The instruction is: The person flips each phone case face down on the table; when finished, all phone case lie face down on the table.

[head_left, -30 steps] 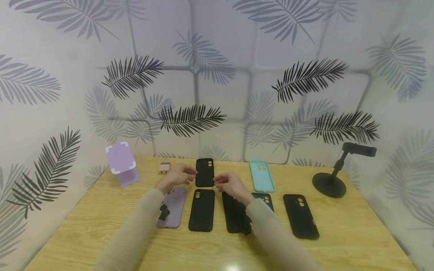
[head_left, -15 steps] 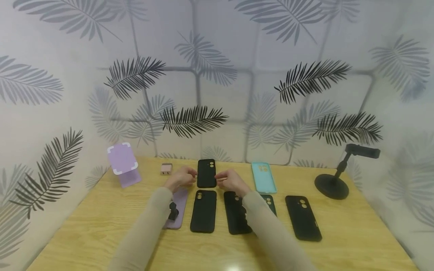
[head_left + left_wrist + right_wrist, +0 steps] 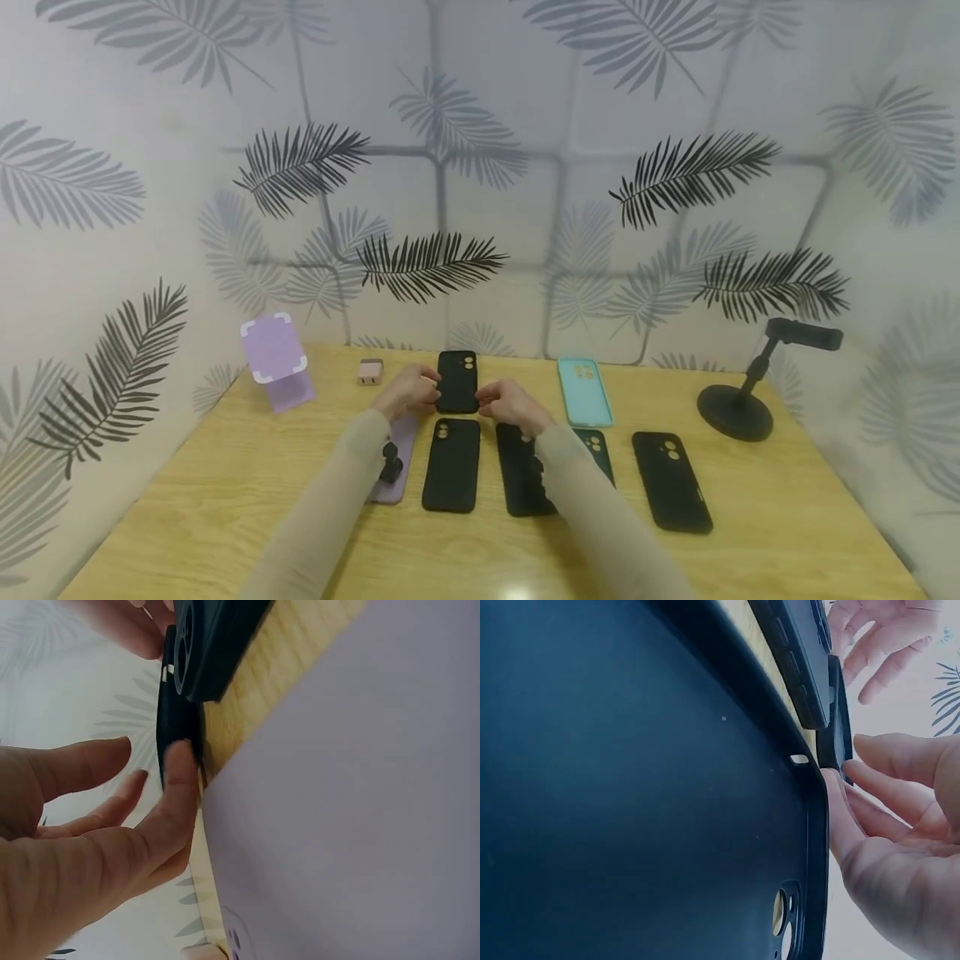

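Note:
At the back of the table lies a black phone case [image 3: 457, 382], with one hand on either side. My left hand [image 3: 411, 390] touches its left edge with the fingertips; in the left wrist view the thumb [image 3: 90, 765] stays apart from it. My right hand [image 3: 513, 404] has its fingertips at the lower right edge, and the right wrist view shows the thumb [image 3: 900, 754] held off. In front lie a second black case [image 3: 452, 467], a third black case [image 3: 519, 475] under the right wrist, and a purple case [image 3: 405, 458] partly hidden by the left forearm.
A light blue case [image 3: 585, 396], a dark green case [image 3: 597, 448] and another black case [image 3: 671, 483] lie to the right. A black stand [image 3: 738, 412] is at far right. A purple stand [image 3: 276, 354] and a small pink charger [image 3: 370, 372] stand back left. Wall behind.
My left hand has moved right, its fingers now meeting the left edge of the back black case. The right hand stays by the right edge, its fingers lower. The cases have not visibly moved.

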### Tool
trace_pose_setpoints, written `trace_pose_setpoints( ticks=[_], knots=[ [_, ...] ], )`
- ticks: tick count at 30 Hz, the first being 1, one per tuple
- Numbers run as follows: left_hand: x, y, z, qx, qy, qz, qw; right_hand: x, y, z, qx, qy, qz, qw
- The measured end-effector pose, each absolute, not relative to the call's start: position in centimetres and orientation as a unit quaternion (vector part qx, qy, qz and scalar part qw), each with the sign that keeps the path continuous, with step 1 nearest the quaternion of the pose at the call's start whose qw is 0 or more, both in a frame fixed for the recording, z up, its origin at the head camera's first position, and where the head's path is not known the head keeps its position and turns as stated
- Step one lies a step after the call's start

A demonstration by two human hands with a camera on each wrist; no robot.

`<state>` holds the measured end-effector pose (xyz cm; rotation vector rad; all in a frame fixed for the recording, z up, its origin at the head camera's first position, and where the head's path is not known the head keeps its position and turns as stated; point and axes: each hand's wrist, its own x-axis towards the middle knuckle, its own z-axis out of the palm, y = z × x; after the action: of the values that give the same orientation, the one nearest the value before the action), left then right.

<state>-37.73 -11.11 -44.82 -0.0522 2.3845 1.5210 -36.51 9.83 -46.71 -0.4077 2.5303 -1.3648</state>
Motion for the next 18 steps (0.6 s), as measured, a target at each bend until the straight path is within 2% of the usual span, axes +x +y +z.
trace_pose_setpoints(
  ticks=[7,13,18],
  knots=[
    [-38.5,-11.4,-44.2,-0.033,0.802,0.576,0.153,-36.6,9.6,-46.1,-0.131,0.834,-0.517,0.144],
    [-38.0,-11.3,-44.2,-0.001,0.768,0.623,0.148,-36.7,9.2,-46.3,-0.131,0.838,-0.513,0.134],
    [-37.8,-10.7,-44.3,0.021,0.733,0.661,0.162,-36.9,8.7,-46.7,-0.109,0.814,-0.551,0.150]
  ],
)
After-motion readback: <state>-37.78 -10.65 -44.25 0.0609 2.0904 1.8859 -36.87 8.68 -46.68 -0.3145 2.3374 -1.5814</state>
